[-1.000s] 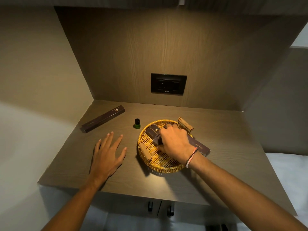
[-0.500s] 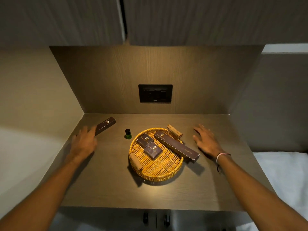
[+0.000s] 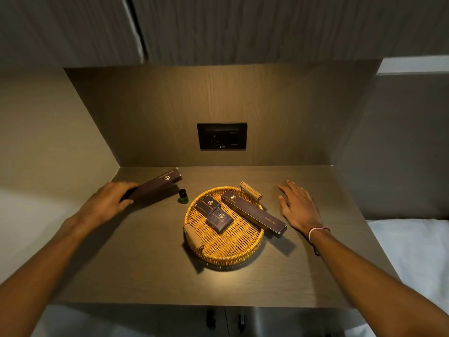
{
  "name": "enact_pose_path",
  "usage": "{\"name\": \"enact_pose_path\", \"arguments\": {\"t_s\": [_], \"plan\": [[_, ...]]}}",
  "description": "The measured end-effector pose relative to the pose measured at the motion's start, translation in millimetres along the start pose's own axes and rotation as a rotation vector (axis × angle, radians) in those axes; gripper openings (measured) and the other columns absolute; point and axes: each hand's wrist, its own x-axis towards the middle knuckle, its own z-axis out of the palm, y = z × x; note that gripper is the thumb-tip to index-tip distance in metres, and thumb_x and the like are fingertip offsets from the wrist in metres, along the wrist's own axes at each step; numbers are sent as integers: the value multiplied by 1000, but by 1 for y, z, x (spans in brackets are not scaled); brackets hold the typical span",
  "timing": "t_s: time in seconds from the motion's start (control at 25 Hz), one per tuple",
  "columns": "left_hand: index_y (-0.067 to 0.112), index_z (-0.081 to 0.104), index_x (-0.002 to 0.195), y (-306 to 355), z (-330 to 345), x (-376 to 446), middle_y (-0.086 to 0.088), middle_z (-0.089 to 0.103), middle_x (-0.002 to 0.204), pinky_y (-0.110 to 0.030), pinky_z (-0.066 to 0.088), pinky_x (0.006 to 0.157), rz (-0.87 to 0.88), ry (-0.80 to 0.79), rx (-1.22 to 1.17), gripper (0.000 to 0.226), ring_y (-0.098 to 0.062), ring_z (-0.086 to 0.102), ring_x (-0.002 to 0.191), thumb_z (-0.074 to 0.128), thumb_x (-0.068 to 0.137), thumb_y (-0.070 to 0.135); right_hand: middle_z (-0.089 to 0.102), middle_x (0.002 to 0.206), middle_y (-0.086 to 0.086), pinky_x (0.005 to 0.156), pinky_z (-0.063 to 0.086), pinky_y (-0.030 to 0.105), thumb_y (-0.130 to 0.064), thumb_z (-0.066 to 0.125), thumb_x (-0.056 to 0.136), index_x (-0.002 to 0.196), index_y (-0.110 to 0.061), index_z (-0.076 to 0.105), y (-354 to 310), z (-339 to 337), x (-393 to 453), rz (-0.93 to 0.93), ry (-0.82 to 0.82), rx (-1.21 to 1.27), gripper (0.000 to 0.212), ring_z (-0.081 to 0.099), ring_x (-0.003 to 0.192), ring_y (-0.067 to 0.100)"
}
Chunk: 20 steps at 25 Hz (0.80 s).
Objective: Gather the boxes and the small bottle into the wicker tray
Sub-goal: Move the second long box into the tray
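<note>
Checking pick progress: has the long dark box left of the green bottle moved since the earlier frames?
Yes. The long dark box, held by the left hand, now has its far end lifted toward the small green bottle.

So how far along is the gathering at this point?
Done: two small boxes lie in the wicker tray, and the Dental Kit box rests across its rim. In hand: the left hand grips the second long box. Left: that box and the small green bottle on the counter. The right hand is empty.
</note>
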Motion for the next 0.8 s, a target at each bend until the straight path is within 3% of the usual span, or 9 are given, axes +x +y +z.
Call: {"name": "enact_pose_path", "arguments": {"t_s": [0.16, 0.28, 0.36, 0.44, 0.6, 0.72, 0.8], "plan": [[20, 61, 129, 63, -38, -11, -1, 68, 117, -33, 54, 90, 404, -50, -63, 47, -14, 63, 105, 70, 84, 11, 35, 160, 8, 122, 20, 44, -35, 36, 103, 148, -21, 39, 2, 3, -3, -2, 6, 12, 48, 26, 150, 22], [21, 59, 127, 116, -33, -12, -2, 61, 119, -22, 49, 91, 592, -149, -97, 40, -12, 57, 107, 63, 88, 18, 35, 159, 9, 122, 20, 44, -34, 37, 103, 148, -20, 40, -3, 6, -5, -10, 9, 23, 48, 27, 150, 23], [21, 57, 128, 144, -23, -11, -2, 58, 121, -9, 38, 87, 664, -221, -89, 38, -11, 54, 107, 58, 91, 26, 36, 159, 9, 122, 21, 44, -34, 37, 103, 148, -19, 40, -7, 8, -7, -17, 11, 25, 47, 27, 149, 23], [22, 57, 127, 158, -16, -13, -2, 59, 120, -5, 35, 86, 714, -277, -112, 36, -8, 52, 107, 54, 93, 32, 36, 159, 9, 122, 21, 44, -34, 37, 103, 148, -20, 40, -12, 11, -8, -22, 11, 26, 47, 27, 149, 23], [13, 58, 126, 170, -18, -21, -10, 64, 119, -20, 45, 92, 796, -365, -195, 47, -14, 56, 111, 67, 81, 2, 36, 159, 8, 121, 21, 44, -35, 37, 103, 147, -20, 41, -16, 13, -6, -36, 15, 26, 47, 29, 149, 23], [3, 60, 126, 187, -17, -21, -18, 60, 127, -39, 46, 100, 701, -555, -85, 43, -27, 52, 121, 65, 84, -2, 36, 159, 7, 122, 23, 44, -35, 37, 103, 147, -21, 41, -15, 12, -5, -37, 19, 16, 47, 29, 149, 23], [8, 59, 128, 189, -11, -19, -13, 58, 130, -41, 47, 101, 632, -646, -38, 44, -24, 49, 124, 66, 85, 1, 37, 159, 7, 122, 23, 44, -35, 37, 103, 147, -21, 40, -14, 12, -4, -36, 19, 7, 47, 29, 149, 22]]}}
